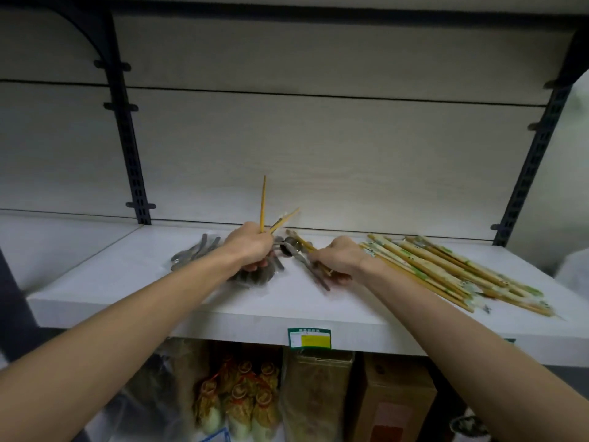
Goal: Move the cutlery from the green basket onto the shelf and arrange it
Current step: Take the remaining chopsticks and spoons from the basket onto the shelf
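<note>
With the left hand (251, 247) gripping thin wooden chopsticks (262, 204) and the right hand (338, 260) pinching mixed cutlery on the white laminate shelf (134, 282), best sort by type, laying sticks parallel beside the wrapped bamboo chopstick row (446, 272).

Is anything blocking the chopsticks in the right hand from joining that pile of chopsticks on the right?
Nothing visible does. The right hand holds chopsticks and a metal utensil just left of the chopstick pile, with only bare shelf around them.
</note>
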{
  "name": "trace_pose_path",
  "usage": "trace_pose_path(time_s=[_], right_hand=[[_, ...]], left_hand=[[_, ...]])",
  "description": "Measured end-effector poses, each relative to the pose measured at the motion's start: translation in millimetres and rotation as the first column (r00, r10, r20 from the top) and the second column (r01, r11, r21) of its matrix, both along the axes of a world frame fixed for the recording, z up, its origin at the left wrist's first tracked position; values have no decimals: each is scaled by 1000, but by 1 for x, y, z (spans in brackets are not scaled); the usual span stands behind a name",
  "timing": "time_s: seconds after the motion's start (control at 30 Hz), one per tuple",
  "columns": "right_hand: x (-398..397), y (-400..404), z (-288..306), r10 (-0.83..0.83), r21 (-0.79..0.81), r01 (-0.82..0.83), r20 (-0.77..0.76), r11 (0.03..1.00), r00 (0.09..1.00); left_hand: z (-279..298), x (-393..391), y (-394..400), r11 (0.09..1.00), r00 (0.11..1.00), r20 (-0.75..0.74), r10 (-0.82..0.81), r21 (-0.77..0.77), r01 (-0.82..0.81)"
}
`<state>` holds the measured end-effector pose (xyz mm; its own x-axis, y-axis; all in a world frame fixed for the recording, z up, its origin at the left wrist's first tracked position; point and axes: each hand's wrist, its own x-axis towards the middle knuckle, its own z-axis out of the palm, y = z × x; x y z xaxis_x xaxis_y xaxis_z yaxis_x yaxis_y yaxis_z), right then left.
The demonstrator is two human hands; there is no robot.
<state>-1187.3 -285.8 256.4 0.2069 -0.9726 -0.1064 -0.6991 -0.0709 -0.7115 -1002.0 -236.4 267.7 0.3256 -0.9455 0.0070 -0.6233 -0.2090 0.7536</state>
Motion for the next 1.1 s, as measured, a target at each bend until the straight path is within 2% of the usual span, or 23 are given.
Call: trace_pose_path(time_s=[0.1, 0.17, 0.23, 0.3, 0.43, 0.57, 0.7, 0.77, 0.83, 0.93, 1.1], right_hand=[[-4, -1, 2, 74, 17, -74, 1, 997, 997], [-5, 0, 3, 89, -17, -89, -9, 996, 996], [-5, -1, 3, 86, -89, -92, -64, 992, 994], [-5, -1, 3, 59, -178, -92, -181, 980, 982], [0, 2, 5, -14, -275, -67, -284, 959, 959], [3, 18, 4, -36, -307, -116, -447, 945, 894], [10, 26, 5, -65, -368, -149, -512, 918, 857], [13, 27, 5, -63, -358, -146, -511, 922, 857], [15, 27, 8, -41, -329, -136, -479, 935, 877], [16, 24, 14, -3, -233, -87, -361, 969, 933], [11, 24, 21, -12, -82, 2, -126, 997, 992]], left_hand=[[-6, -6, 4, 1000, 970, 242, 12, -16, -8], [-8, -7, 5, 998, 947, 319, 43, -49, -29], [-10, -8, 6, 997, 941, 333, 65, -63, -47], [-12, -8, 6, 996, 953, 294, 72, -70, -54], [-14, -14, 6, 992, 967, 235, 95, -100, -73], [-16, -19, 7, 994, 962, 262, 73, -100, -48], [-12, -21, 9, 996, 952, 300, 57, -81, -34], [-12, -18, 7, 997, 966, 251, 57, -63, -43], [-11, -12, 5, 997, 992, 115, 48, -57, -41], [-9, -2, 4, 997, 991, -116, 62, -47, -67], [0, 1, 10, 998, 949, -309, 62, 10, -62]])
